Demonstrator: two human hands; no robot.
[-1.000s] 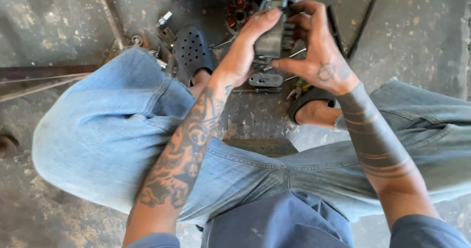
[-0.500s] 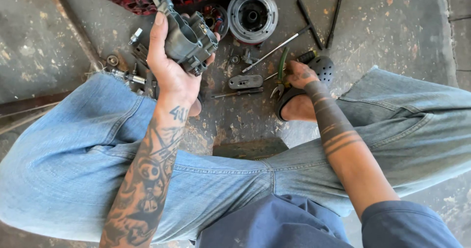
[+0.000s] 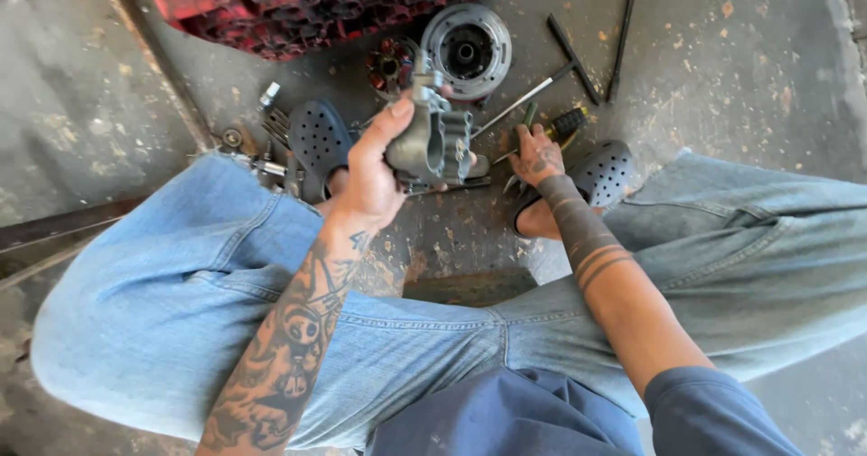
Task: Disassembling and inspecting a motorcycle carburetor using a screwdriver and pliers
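Note:
My left hand [image 3: 372,174] grips a grey cast-metal engine part [image 3: 433,135] and holds it up above the floor between my knees. My right hand [image 3: 536,156] reaches down to the concrete floor by my right foot, its fingers on the tools lying there, among them a tool with a yellow and black handle [image 3: 566,123]. Whether the fingers have closed on a tool I cannot tell. Both forearms are tattooed. I squat in blue jeans and dark perforated clogs [image 3: 317,140].
On the floor ahead lie a round clutch-like disc [image 3: 466,51], a small red-cored rotor [image 3: 388,63], a T-handle wrench [image 3: 546,81], a thin black rod [image 3: 623,33], loose bolts [image 3: 267,95] and a red crate [image 3: 298,4]. A metal bar [image 3: 54,230] runs at left.
A second ago both hands held the metal part. The right hand let go and dropped to the tools on the floor; the left hand keeps the part and has turned it.

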